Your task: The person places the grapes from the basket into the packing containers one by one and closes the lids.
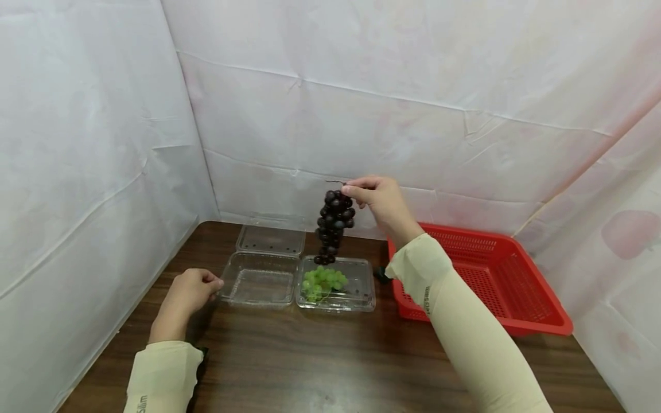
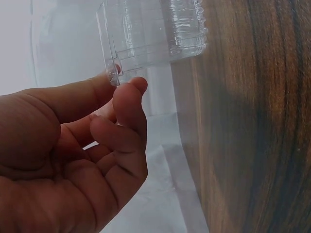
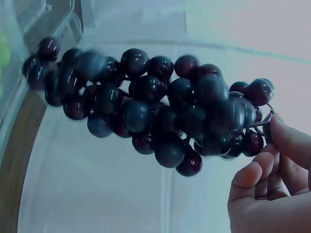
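A long bunch of dark purple grapes point(image 1: 334, 221) hangs from my right hand point(image 1: 382, 203), which pinches its stem between thumb and fingers. In the right wrist view the bunch of dark grapes point(image 3: 160, 102) stretches away from the fingertips. Its lower end overlaps the back of a clear plastic box point(image 1: 358, 292) that has green grapes point(image 1: 322, 283) inside. My left hand point(image 1: 193, 289) pinches the near left rim of an open clear plastic container point(image 1: 263, 287); the left wrist view shows thumb and fingertips at the rim of that container point(image 2: 150, 39).
Behind the open container its clear lid point(image 1: 271, 240) lies folded back. A red perforated basket point(image 1: 537, 287) stands at the right. All of it sits on a dark wood table point(image 1: 310, 361), with white sheeting point(image 1: 289, 126) hung behind and on both sides.
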A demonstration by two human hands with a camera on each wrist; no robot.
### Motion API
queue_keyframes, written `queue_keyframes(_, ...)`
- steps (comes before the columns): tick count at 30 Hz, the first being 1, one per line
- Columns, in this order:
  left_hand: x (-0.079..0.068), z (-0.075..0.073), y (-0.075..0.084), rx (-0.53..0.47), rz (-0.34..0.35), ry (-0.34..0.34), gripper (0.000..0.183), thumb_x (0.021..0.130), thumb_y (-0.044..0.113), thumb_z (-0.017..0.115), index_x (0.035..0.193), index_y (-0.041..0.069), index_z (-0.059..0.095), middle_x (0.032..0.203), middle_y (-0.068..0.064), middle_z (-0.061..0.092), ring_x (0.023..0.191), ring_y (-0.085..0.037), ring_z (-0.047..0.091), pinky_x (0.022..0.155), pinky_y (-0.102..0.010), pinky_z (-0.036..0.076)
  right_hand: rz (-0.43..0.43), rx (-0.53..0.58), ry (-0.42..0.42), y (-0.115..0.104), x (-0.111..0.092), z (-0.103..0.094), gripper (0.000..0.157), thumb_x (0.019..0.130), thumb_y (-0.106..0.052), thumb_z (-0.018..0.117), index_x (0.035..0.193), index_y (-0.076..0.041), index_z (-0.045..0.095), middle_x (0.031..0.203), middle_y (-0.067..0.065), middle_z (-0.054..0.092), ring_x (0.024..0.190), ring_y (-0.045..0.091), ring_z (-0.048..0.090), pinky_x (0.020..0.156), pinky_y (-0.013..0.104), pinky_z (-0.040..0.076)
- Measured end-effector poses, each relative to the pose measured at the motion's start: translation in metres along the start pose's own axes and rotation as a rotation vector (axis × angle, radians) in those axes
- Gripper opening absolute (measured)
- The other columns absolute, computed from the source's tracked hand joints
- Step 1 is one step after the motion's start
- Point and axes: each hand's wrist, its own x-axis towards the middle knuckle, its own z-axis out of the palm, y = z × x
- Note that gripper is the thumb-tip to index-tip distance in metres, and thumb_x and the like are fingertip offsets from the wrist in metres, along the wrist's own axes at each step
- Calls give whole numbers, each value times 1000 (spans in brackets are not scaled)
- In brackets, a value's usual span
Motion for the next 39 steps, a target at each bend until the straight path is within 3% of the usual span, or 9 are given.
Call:
queue_keyframes(7,-2,-2,0,4,-7,1,30,95,32,55,101,4,67,77,-5,63,72,-21,53,61,-35,40,-24,0,-60,-3,10,50,16,80,-24,76,91,-12,76,95,3,65,70,18,48,64,30,47)
queue_keyframes(13,-2,-1,0,13,-11,-3,30,95,33,56,99,5,67,75,-3,63,73,-21,53,63,-36,40,-27,35,-94,-4,9,78,12,80,-18,76,88,-9,76,87,3,64,66,14,47,61,29,46)
queue_keyframes(17,-2,-2,1,17,2,7,30,94,34,57,96,5,66,73,-3,63,76,-23,53,66,-38,40,-31,36,-110,-1,10,91,10,80,-18,76,86,-10,76,89,2,64,66,14,46,59,25,44)
queue_keyframes(24,-3,-1,2,17,5,12,29,94,34,57,95,5,65,72,-3,63,77,-24,54,67,-39,40,-44,-117,-131,24,9,105,10,80,-25,76,85,-16,77,93,-4,66,81,13,55,68,27,46)
queue_keyframes(27,-4,0,1,17,2,15,30,94,35,57,95,6,66,72,-3,63,76,-23,53,66,-38,39,-37,-140,-134,39,9,110,8,81,-25,75,84,-18,77,92,-5,66,76,16,55,63,31,46)
queue_keyframes(32,-7,-2,-1,18,-3,7,35,94,39,56,95,6,65,71,-2,63,74,-23,52,64,-37,39,-39,-215,-150,56,8,121,6,82,-26,74,83,-21,76,90,-7,65,79,12,57,67,30,49)
queue_keyframes(39,-9,-4,-1,4,-17,-2,33,94,36,56,97,5,66,72,-3,63,76,-23,53,66,-38,39,-41,-300,-191,64,4,142,7,82,-29,73,84,-23,75,90,-11,63,83,9,58,71,29,50)
